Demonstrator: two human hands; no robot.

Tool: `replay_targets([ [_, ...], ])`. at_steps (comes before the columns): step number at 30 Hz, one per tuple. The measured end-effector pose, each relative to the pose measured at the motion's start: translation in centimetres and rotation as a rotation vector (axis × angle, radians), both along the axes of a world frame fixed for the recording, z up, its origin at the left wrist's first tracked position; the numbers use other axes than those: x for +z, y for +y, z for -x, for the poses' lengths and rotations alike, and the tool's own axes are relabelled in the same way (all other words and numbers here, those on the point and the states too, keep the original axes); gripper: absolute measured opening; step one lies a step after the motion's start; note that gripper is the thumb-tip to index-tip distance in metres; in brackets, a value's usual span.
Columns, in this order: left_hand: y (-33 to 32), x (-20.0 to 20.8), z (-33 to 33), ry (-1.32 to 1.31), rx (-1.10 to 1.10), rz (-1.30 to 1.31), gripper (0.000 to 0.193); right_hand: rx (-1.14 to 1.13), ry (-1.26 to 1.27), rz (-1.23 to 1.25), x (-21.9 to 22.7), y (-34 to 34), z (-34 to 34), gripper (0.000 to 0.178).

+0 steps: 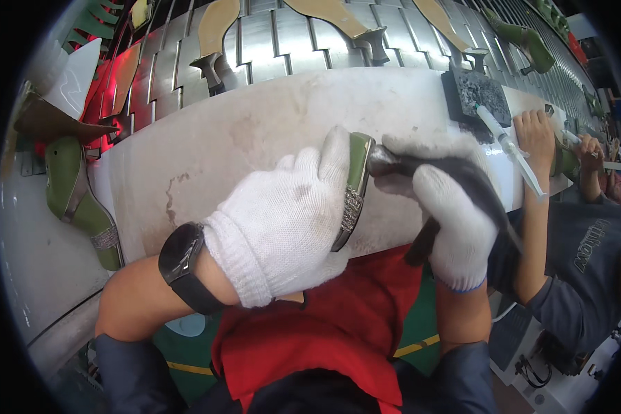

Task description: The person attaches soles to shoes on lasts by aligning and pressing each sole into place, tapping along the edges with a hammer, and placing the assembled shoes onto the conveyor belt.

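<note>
You are holding a green shoe (352, 196) with a glittering band over the middle of the near edge of the counter (214, 145); whether it is touching the counter you cannot tell from here. Your gloved left hand (290, 214) is closing around the shoe. Your gloved right hand (459, 221) is gripping a dark hammer-like tool (472, 181), its rounded end sitting just beside the shoe's right edge. Toward the counter's far right corner, a dark block (472, 96) is resting, with a syringe (509, 146) leaning near it. A co-worker's hand (537, 134) is reaching in beside them. Another green shoe (83, 193) is lying beyond the counter's left edge. Past the far edge, a slatted metal conveyor (262, 45) is carrying tan-soled shoes (219, 31).
</note>
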State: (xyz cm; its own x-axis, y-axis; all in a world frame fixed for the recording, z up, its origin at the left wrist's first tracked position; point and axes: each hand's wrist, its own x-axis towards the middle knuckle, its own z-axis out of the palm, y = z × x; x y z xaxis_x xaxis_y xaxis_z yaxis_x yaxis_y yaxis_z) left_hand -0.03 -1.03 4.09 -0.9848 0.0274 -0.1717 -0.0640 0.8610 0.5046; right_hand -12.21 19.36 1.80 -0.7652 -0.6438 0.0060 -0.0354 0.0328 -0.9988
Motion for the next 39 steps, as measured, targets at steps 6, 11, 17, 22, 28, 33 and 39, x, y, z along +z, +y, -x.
replay_targets([
  [6,-0.4,0.4,-0.4,-0.038,0.024,0.052,0.114,0.012,-0.608,0.262,-0.8,-2.3,3.7,0.026],
  [11,-3.0,1.3,-0.4,-0.027,0.06,-0.121,0.114,-0.005,-0.426,0.076,-2.9,-2.7,2.1,0.016],
  [17,-3.5,7.0,-4.1,0.642,0.104,-0.424,0.113,-0.102,-0.128,0.073,-3.2,-1.7,-2.0,0.017],
  [22,-0.5,7.4,-4.2,0.702,0.019,-0.486,0.092,-0.045,0.039,0.313,3.8,-0.2,-6.0,0.026],
  [28,2.5,6.3,-4.2,0.883,0.035,-0.361,0.096,0.053,0.57,0.168,10.4,4.9,-8.7,0.06],
  [33,3.8,6.2,-5.1,0.919,0.009,-0.34,0.09,0.04,0.34,0.13,13.8,4.5,-8.6,0.054],
  [39,5.0,5.1,-6.2,1.051,-0.011,-0.276,0.075,0.053,0.127,0.212,15.6,3.4,-9.0,0.048],
])
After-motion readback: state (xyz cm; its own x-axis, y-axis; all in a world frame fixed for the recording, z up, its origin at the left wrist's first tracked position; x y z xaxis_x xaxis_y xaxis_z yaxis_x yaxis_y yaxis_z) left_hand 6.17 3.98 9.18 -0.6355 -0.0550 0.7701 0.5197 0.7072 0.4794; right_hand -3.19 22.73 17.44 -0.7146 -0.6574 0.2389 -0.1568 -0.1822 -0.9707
